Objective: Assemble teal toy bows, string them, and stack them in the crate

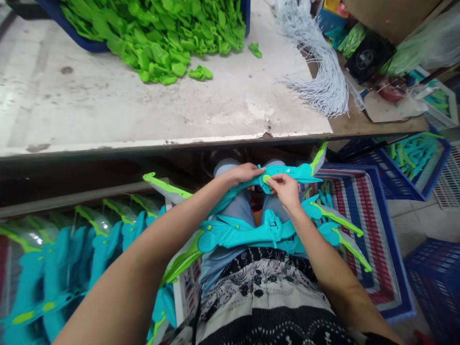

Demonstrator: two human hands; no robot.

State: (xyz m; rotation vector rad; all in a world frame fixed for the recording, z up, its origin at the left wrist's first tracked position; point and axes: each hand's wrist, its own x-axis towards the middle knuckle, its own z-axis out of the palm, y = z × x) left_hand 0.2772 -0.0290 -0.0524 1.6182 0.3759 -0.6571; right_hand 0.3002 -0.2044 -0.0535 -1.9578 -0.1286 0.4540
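Observation:
A turquoise toy bow (283,171) with lime-green tips lies across my knees, below the table edge. My left hand (246,175) is closed around its middle section, fingers partly hidden behind it. My right hand (285,189) pinches a small lime-green plastic piece (266,178) against the bow's centre; whether the piece is seated there I cannot tell. Closer to my body, another turquoise bow (247,232) with green tips rests on my lap, and at least one more shows partly beneath it.
On the white-topped table (215,110), a blue bin (247,19) spills green pieces (161,38). White strings (323,72) hang together at the right. Many turquoise bows (72,258) stand at my left. A striped-lined blue crate (377,230) sits at my right, with another crate (436,163) beyond.

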